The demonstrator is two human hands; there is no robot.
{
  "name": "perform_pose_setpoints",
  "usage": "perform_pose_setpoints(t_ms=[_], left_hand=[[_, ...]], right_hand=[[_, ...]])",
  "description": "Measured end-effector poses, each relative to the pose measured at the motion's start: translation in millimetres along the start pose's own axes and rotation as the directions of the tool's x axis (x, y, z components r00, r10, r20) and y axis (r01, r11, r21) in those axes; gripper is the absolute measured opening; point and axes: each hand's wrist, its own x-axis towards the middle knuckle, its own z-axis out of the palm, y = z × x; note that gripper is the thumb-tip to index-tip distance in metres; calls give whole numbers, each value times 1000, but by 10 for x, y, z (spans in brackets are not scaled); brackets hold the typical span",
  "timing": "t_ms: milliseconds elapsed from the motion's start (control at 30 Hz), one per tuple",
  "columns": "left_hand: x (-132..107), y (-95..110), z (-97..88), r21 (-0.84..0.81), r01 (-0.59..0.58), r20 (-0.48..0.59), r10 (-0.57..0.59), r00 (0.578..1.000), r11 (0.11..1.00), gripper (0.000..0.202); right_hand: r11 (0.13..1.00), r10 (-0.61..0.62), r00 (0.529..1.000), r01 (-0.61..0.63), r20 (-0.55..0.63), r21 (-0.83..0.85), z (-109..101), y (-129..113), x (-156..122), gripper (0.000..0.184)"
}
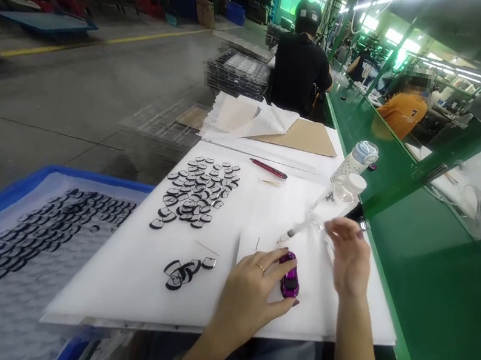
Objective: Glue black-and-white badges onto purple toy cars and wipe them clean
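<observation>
My left hand pinches a small purple toy car against the white foam board, thumb and forefinger on either side of it. My right hand hovers just right of the car, fingers spread and holding nothing. A syringe-like applicator lies on the board just beyond its fingertips. A small cluster of black-rimmed clear window parts lies left of my left hand. A larger pile of the same parts sits farther back.
A blue tray of window parts stands at the left. A red pen, a clear bottle, cardboard and paper sheets lie behind. A green conveyor bench runs along the right, with other workers seated far back.
</observation>
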Motion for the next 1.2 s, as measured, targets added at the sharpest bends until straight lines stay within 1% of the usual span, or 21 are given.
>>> perform_pose_setpoints(t_ms=[67, 167, 233, 300, 367, 400, 500, 567, 700, 767, 800, 833, 867, 933, 967, 1000, 1033, 1067, 1133, 1167, 1200], left_hand=[[-10, 2, 16, 53, -42, -2, 42, 999, 998, 59], [-49, 30, 12, 0, -69, -87, 68, 994, 998, 52], [-115, 39, -43, -139, -68, -190, 41, 981, 988, 38], [-216, 5, -156, -259, -92, -277, 17, 961, 962, 27], [-340, -92, -314, -259, -73, -327, -16, 945, 963, 21], [-404, -163, -400, -216, -22, -337, -54, 940, 976, 19], [-563, -422, -629, -48, 238, -312, -241, 919, 970, 17], [-608, -584, -717, 30, 329, -263, -310, 914, 944, 18], [-523, -770, -729, 101, 339, -96, -330, 939, 935, 22], [-433, -804, -707, 112, 341, -23, -340, 940, 934, 20], [-386, -815, -701, 111, 343, 6, -345, 938, 933, 18], [-342, -824, -700, 107, 344, 31, -349, 936, 933, 16], [-301, -835, -706, 101, 345, 50, -352, 935, 933, 14], [-236, -856, -738, 86, 344, 76, -351, 933, 935, 10], [-217, -865, -764, 77, 344, 84, -349, 933, 936, 7], [-207, -868, -794, 68, 342, 91, -347, 933, 937, 5], [-208, -863, -827, 65, 339, 95, -344, 934, 939, 5], [-220, -846, -859, 51, 341, 86, -345, 935, 939, 5], [-262, -761, -900, -68, 367, 32, -366, 930, 928, 11], [-285, -690, -901, -190, 380, -3, -388, 922, 905, 14], [-304, -601, -883, -353, 381, -27, -416, 909, 854, 17]], right_hand=[[980, 11, 996, -30, -93, -198, -282, 110, 72, 40], [863, 58, 991, -109, -118, -493, -534, 295, 226, 28], [775, 60, 991, -121, -118, -620, -569, 404, 308, 25], [716, 39, 993, -104, -110, -690, -551, 473, 344, 24], [689, 17, 993, -96, -116, -718, -543, 498, 345, 24], [687, 13, 991, -106, -134, -719, -554, 499, 340, 24], [716, 43, 982, -158, -184, -680, -640, 503, 327, 29], [743, 72, 983, -166, -168, -649, -693, 528, 319, 32], [792, 93, 986, -159, -142, -589, -711, 627, 292, 33], [848, 53, 982, -141, -183, -510, -706, 672, 287, 30], [880, 15, 971, -125, -237, -458, -711, 685, 290, 29], [909, -28, 949, -106, -314, -402, -724, 686, 298, 28], [935, -68, 912, -83, -406, -344, -747, 675, 308, 27], [975, -118, 811, -16, -573, -223, -816, 610, 325, 25], [986, -125, 769, 24, -627, -166, -854, 558, 322, 25], [992, -122, 747, 63, -654, -113, -887, 496, 306, 26], [993, -115, 741, 94, -661, -68, -908, 429, 272, 29], [993, -107, 752, 115, -651, -31, -911, 360, 220, 32], [992, -93, 804, 125, -587, 14, -854, 228, 63, 36], [993, -86, 835, 116, -543, 21, -794, 167, -35, 36], [995, -75, 865, 99, -496, 23, -716, 108, -141, 33]])
